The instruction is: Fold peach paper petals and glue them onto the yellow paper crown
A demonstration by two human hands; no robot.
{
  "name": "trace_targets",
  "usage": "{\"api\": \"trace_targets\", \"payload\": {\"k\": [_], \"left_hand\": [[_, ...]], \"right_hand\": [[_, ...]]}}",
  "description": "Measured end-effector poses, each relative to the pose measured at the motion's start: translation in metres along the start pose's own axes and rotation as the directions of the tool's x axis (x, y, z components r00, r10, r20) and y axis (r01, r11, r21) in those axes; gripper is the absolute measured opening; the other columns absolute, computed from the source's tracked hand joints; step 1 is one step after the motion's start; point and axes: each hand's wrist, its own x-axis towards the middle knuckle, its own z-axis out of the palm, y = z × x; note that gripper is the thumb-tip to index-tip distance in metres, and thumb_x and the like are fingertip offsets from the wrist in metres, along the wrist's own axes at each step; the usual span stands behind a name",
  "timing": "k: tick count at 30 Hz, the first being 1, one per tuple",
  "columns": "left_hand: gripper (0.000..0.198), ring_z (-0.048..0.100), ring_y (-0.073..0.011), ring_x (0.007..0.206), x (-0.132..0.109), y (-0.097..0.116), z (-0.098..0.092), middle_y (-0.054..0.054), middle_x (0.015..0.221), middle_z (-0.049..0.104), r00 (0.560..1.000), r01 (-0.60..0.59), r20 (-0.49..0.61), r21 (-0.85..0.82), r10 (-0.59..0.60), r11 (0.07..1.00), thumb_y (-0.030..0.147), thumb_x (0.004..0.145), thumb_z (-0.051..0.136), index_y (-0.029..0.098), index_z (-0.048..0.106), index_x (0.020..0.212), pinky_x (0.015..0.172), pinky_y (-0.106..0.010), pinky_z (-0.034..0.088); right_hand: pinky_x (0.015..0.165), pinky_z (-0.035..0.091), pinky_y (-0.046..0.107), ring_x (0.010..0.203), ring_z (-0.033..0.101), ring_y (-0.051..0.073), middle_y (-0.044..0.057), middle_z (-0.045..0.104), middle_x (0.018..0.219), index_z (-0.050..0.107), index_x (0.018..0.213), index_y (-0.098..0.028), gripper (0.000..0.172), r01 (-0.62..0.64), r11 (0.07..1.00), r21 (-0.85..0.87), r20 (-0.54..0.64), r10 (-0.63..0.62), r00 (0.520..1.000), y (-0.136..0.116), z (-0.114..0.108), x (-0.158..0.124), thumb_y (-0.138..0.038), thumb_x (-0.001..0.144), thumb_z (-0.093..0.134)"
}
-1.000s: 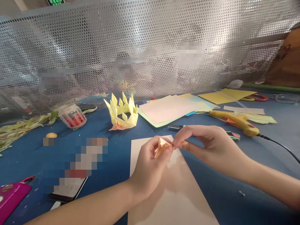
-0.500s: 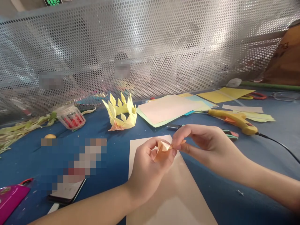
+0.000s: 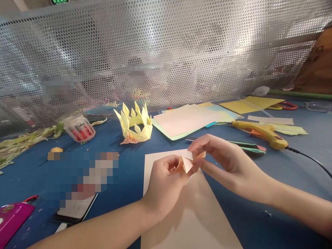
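Observation:
A small folded piece of peach paper (image 3: 187, 164) is held up between both hands. My left hand (image 3: 166, 185) is closed on its left side, fingers curled round it. Thumb and fingertips of my right hand (image 3: 223, 162) pinch its right end, where a small tip sticks out. Below the hands a large pale sheet of paper (image 3: 192, 221) lies flat on the blue table. Beyond them stands a yellow folded-paper crown (image 3: 137, 129) with tall points and a peach paper piece (image 3: 129, 139) at its lower front.
Behind the hands lies a stack of coloured paper (image 3: 186, 119). To the right are a yellow glue gun (image 3: 261, 131) with a black cord, a green cutter (image 3: 250, 148) and scissors (image 3: 285, 105). On the left are a phone (image 3: 75, 211) and a clear jar (image 3: 79, 129). A perforated metal screen (image 3: 166, 52) closes the back.
The folded paper has turned in my fingers and sits slightly lower and to the right. My right fingers have shifted, their grip now showing more of the paper's right tip.

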Motion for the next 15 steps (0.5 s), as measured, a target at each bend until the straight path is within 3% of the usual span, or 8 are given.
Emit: {"api": "trace_targets", "payload": {"k": [3, 6, 10, 15], "left_hand": [[0.049, 0.027, -0.0115, 0.063, 0.0005, -0.0014, 0.0000, 0.006, 0.060, 0.033, 1.000, -0.006, 0.031, -0.029, 0.007, 1.000, 0.045, 0.081, 0.078, 0.018, 0.045, 0.057, 0.060, -0.028, 0.022], [0.047, 0.027, -0.0113, 0.062, 0.0001, -0.0019, 0.0001, 0.006, 0.059, 0.034, 0.999, -0.024, 0.027, -0.014, 0.024, 1.000, 0.045, 0.082, 0.077, 0.018, 0.049, 0.056, 0.060, -0.027, 0.025], [0.029, 0.042, -0.0122, 0.066, 0.0000, -0.0023, -0.0004, 0.003, 0.066, 0.052, 1.000, -0.008, 0.014, -0.006, 0.008, 1.000, 0.042, 0.084, 0.076, 0.017, 0.070, 0.074, 0.064, -0.026, 0.036], [0.016, 0.061, -0.0179, 0.089, -0.0005, -0.0024, -0.0022, -0.002, 0.086, 0.071, 0.997, -0.016, 0.070, -0.068, 0.021, 0.998, 0.036, 0.087, 0.075, 0.019, 0.077, 0.085, 0.082, -0.027, 0.045]], "right_hand": [[0.075, 0.055, 0.030, 0.085, 0.066, 0.018, 0.003, 0.069, 0.096, 0.063, 0.111, -0.026, 0.020, 0.000, 0.994, -0.108, 0.080, 0.008, 0.997, 0.0014, -0.0031, 0.0009, -0.029, 0.091, 0.065], [0.077, 0.056, 0.030, 0.090, 0.067, 0.019, 0.004, 0.071, 0.100, 0.068, 0.109, -0.026, 0.018, -0.003, 0.996, -0.093, 0.104, 0.012, 0.995, 0.0016, -0.0041, 0.0028, -0.033, 0.092, 0.065], [0.069, 0.055, 0.028, 0.078, 0.066, 0.017, 0.004, 0.071, 0.089, 0.071, 0.096, -0.024, 0.014, -0.036, 0.999, -0.011, 0.059, 0.037, 0.998, 0.0006, -0.0033, 0.0056, -0.033, 0.093, 0.061], [0.063, 0.052, 0.025, 0.068, 0.063, 0.014, 0.000, 0.066, 0.075, 0.065, 0.082, -0.023, 0.017, -0.164, 0.970, 0.177, 0.049, 0.158, 0.986, 0.0007, -0.0017, 0.0077, -0.033, 0.094, 0.059]]}}
